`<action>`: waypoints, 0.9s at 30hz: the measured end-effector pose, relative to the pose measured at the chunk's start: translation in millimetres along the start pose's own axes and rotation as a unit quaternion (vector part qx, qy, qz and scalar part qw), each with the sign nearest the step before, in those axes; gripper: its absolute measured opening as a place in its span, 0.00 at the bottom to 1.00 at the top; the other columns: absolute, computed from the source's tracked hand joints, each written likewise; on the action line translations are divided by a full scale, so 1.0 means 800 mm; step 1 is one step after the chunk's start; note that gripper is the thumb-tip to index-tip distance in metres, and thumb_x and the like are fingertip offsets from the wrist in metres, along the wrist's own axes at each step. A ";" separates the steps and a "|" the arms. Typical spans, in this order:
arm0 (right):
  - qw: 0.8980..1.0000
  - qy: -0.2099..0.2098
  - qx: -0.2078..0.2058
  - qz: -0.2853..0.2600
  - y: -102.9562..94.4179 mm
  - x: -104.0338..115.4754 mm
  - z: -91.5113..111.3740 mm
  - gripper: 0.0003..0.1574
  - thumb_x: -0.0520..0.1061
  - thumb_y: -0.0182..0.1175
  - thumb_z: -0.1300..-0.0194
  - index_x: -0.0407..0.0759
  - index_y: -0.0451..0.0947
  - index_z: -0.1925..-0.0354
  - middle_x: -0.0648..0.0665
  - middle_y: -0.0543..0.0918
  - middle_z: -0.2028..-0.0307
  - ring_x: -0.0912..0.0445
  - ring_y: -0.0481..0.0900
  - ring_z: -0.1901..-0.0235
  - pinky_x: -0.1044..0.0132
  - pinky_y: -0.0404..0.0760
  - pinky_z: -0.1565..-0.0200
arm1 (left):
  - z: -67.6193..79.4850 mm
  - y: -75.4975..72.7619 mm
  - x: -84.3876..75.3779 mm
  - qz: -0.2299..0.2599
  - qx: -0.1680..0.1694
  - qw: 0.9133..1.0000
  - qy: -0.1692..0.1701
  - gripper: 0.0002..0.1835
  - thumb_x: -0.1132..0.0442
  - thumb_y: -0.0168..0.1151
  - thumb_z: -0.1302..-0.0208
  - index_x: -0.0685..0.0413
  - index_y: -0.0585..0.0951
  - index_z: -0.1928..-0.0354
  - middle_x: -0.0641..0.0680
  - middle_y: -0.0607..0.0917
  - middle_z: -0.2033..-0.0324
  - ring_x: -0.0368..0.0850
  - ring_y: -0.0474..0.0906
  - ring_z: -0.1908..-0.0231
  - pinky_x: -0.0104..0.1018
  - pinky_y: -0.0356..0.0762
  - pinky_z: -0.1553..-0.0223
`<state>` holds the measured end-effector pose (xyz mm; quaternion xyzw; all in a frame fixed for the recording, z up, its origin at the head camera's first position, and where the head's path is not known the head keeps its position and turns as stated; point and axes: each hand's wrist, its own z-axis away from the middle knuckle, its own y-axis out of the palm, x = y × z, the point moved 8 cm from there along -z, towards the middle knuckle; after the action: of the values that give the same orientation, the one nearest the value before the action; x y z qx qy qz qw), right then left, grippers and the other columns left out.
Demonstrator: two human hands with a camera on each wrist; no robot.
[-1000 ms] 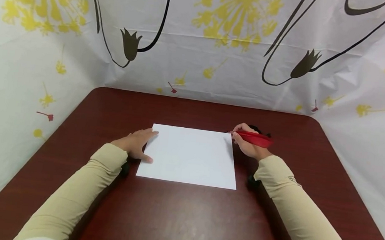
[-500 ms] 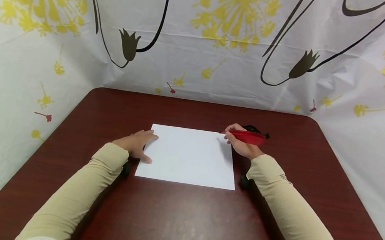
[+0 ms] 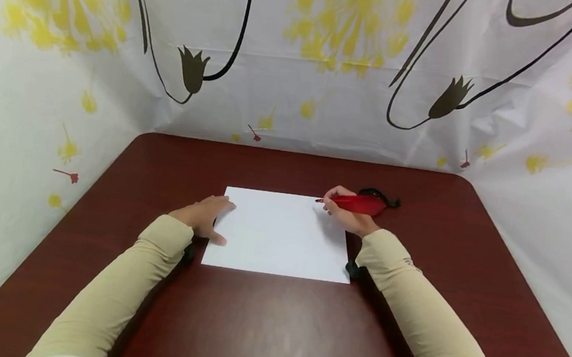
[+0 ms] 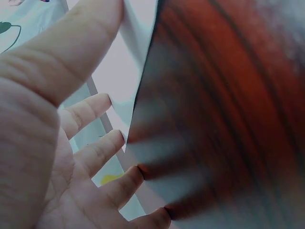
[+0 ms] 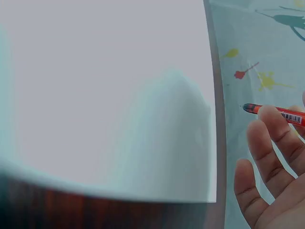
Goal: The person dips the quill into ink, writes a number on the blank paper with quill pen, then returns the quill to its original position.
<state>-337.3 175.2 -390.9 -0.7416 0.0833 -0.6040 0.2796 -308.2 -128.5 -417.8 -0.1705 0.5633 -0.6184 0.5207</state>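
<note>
On bench (image 3: 262, 320): paper (image 3: 277, 235), likely light, limp, best held at edges; left hand (image 3: 201, 216), fingers spread; right hand (image 3: 351, 219), fingers pinching pen (image 3: 361, 203).

beige sleeves (image 3: 117, 286); black wristbands (image 3: 353, 269), perhaps

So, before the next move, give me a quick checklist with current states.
1. Paper lying on table: ok.
2. Paper blank: ok, no marks visible on the part that shows.
3. Left hand steadying paper: ok on placement, thumb and a finger over its left edge; pressure, cannot tell.
4. Pen held in right hand: ok.
5. Tip touching paper: not ok, the right wrist view shows it apart from the sheet.
6. Pen uncapped: cannot tell, dark end too small.
</note>
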 end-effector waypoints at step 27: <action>0.997 0.051 -0.001 -0.049 0.033 -0.002 -0.025 0.11 0.42 0.54 0.28 0.37 0.75 0.53 0.37 0.83 0.60 0.41 0.80 0.61 0.51 0.79 0.58 | -0.010 0.002 0.000 -0.029 0.018 0.999 0.026 0.54 0.43 0.74 0.51 0.65 0.58 0.30 0.71 0.55 0.30 0.69 0.46 0.30 0.61 0.49 0.34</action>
<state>-351.1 147.5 -403.7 -0.7130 0.0616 -0.6543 0.2443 -313.8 -123.9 -421.3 -0.1612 0.5603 -0.6477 0.4905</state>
